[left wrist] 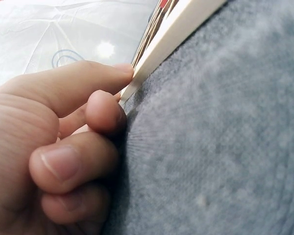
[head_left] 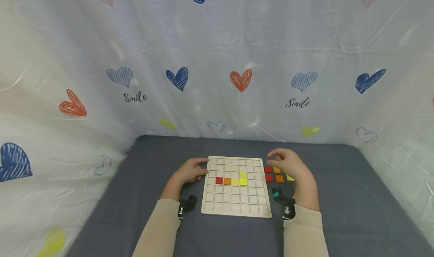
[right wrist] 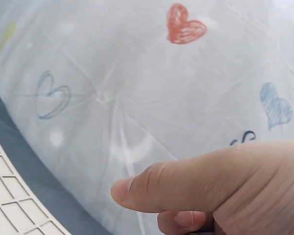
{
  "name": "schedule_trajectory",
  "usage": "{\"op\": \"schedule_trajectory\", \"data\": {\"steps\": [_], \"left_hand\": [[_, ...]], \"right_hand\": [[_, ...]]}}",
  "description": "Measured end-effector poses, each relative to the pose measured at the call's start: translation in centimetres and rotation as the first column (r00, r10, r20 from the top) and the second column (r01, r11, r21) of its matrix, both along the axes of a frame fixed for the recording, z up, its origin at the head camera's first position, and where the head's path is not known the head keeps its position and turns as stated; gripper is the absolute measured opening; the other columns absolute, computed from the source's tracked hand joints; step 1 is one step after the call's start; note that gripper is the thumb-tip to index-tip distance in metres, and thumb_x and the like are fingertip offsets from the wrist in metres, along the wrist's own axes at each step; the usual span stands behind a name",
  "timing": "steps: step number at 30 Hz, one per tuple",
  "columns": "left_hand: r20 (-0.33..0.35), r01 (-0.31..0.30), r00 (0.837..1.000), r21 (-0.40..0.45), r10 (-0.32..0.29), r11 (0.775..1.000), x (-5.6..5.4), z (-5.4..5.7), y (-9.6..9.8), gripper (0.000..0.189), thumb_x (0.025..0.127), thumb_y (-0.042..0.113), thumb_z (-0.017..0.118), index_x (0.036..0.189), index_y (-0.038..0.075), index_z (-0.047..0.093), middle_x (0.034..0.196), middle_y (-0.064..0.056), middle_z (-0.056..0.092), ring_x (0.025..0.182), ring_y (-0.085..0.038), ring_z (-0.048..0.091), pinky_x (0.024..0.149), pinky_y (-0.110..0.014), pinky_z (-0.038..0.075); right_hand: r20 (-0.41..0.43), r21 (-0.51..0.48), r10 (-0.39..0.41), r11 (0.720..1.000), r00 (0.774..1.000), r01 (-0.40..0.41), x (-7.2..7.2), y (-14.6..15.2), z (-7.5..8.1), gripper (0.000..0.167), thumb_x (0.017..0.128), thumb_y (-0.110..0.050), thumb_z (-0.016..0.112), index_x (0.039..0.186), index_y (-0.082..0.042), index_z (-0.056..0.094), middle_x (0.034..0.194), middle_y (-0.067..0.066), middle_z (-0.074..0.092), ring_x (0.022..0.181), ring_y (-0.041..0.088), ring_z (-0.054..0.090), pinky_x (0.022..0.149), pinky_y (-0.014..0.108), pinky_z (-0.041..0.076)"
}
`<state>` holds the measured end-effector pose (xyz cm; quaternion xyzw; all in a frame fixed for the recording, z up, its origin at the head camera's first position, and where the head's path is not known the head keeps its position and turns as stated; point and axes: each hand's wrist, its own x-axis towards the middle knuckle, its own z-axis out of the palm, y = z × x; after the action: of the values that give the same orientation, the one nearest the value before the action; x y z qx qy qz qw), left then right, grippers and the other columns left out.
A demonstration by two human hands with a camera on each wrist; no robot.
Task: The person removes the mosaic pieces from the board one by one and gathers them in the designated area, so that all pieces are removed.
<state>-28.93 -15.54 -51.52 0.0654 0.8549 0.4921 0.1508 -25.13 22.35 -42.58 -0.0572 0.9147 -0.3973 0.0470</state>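
A pale wooden grid board (head_left: pixel 230 207) lies on the dark grey cloth. In one row sit a red tile (head_left: pixel 219 180), an orange tile (head_left: pixel 227 181) and two yellow tiles (head_left: pixel 243 182); another yellow tile (head_left: pixel 243 174) is directly above the right-hand one. My left hand (head_left: pixel 190 171) touches the board's left edge near its far corner with thumb and index finger; its other fingers are curled in the left wrist view. Above the loose tiles to the board's right hovers my right hand (head_left: pixel 289 164), thumb and index finger apart, with nothing visible between them.
Loose red tiles (head_left: pixel 269 178), orange tiles (head_left: pixel 279 178) and a partly hidden yellow tile (head_left: pixel 289 178) lie right of the board. A white curtain (head_left: pixel 210 106) printed with hearts hangs behind the table. Each wrist wears a black mount (head_left: pixel 286 202).
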Motion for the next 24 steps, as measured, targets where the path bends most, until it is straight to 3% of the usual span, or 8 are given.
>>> {"op": "schedule_trajectory", "data": {"steps": [7, 11, 15, 18, 24], "left_hand": [[0.002, -0.005, 1.000, 0.009, 0.005, 1.000, 0.0, 0.1, 0.0, 0.056, 0.095, 0.021, 0.077, 0.148, 0.021, 0.058, 0.058, -0.008, 0.060, 0.036, -0.012, 0.031, 0.040, -0.030, 0.034], [0.004, -0.007, 1.000, 0.004, 0.007, 1.000, 0.1, 0.2, 0.0, 0.056, 0.095, 0.021, 0.077, 0.148, 0.020, 0.058, 0.058, -0.008, 0.060, 0.036, -0.012, 0.031, 0.040, -0.030, 0.035], [0.004, -0.009, 1.000, -0.003, 0.009, 1.000, 0.1, 0.3, 0.0, 0.056, 0.095, 0.021, 0.077, 0.148, 0.020, 0.058, 0.059, -0.008, 0.060, 0.036, -0.012, 0.031, 0.040, -0.030, 0.035], [0.006, -0.010, 1.000, -0.001, 0.010, 1.000, 0.0, 0.3, 0.1, 0.056, 0.095, 0.020, 0.076, 0.148, 0.020, 0.058, 0.059, -0.008, 0.060, 0.036, -0.013, 0.031, 0.040, -0.030, 0.035], [0.010, -0.011, 1.000, -0.001, 0.011, 1.000, 0.0, 0.2, 0.1, 0.056, 0.095, 0.019, 0.076, 0.148, 0.020, 0.058, 0.058, -0.008, 0.060, 0.036, -0.012, 0.031, 0.040, -0.030, 0.035]], "right_hand": [[0.023, -0.046, 0.064, 0.997, 0.998, -0.063, -1.1, -2.1, -1.5, 0.032, 0.096, -0.016, 0.072, 0.124, -0.001, 0.069, 0.063, 0.000, 0.036, 0.052, 0.015, 0.031, 0.053, 0.033, 0.034], [0.072, -0.015, 0.075, 0.997, 0.995, -0.074, -1.6, -3.4, -2.7, 0.029, 0.094, -0.014, 0.074, 0.121, -0.002, 0.073, 0.068, 0.003, 0.043, 0.056, 0.017, 0.035, 0.055, 0.034, 0.034], [0.126, 0.043, 0.084, 0.995, 0.988, -0.090, -1.8, -4.6, -3.6, 0.025, 0.092, -0.017, 0.077, 0.115, -0.007, 0.078, 0.092, 0.005, 0.064, 0.077, 0.019, 0.053, 0.068, 0.037, 0.046], [0.137, 0.065, 0.113, 0.990, 0.984, -0.123, -1.8, -5.3, -4.0, 0.023, 0.090, -0.015, 0.079, 0.111, -0.006, 0.080, 0.115, 0.008, 0.071, 0.099, 0.023, 0.062, 0.083, 0.042, 0.053], [0.140, 0.098, 0.122, 0.986, 0.983, -0.136, -1.7, -6.4, -4.3, 0.020, 0.087, -0.010, 0.080, 0.105, -0.003, 0.081, 0.110, 0.011, 0.073, 0.092, 0.021, 0.066, 0.080, 0.041, 0.056]]}}
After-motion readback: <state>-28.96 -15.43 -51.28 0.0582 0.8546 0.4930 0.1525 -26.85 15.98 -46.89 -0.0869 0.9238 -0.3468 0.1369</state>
